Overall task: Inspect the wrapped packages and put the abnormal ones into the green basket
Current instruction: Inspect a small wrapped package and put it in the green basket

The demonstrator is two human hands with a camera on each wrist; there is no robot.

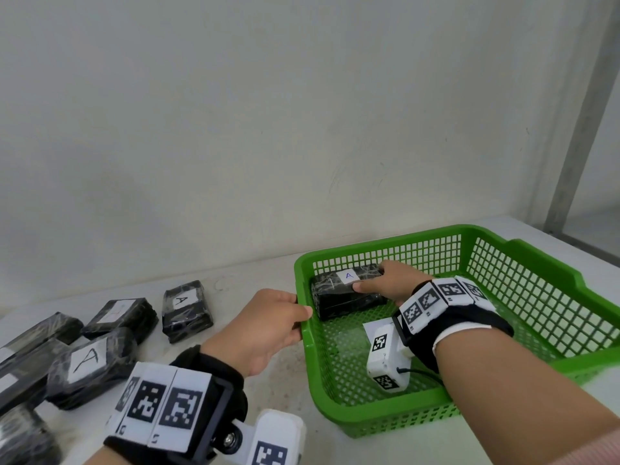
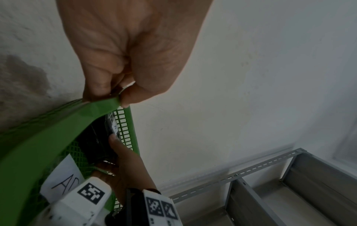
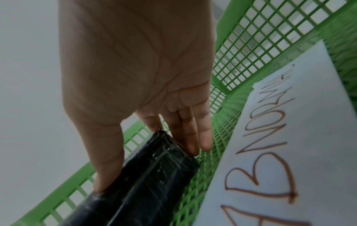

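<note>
Awaiting inspection, wrapped packages (image 1: 90,362) lie left on the table; left hand (image 1: 265,325) pinches the green basket (image 1: 536,297) rim, apparently steadying it; right hand (image 1: 389,280) clasps a black package (image 1: 345,290) inside, evidently judged abnormal.

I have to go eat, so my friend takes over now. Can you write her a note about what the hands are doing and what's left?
Left hand: grips the green basket by its near-left rim, steadying it.
Right hand: inside the basket, fingers and thumb pinching a black wrapped package labelled A, at the far-left corner.
A paper sign lies on the basket floor.
Done: this one package is in the basket, not yet let go.
Left: release it, then check the other wrapped packages on the table, left of the basket.
</note>
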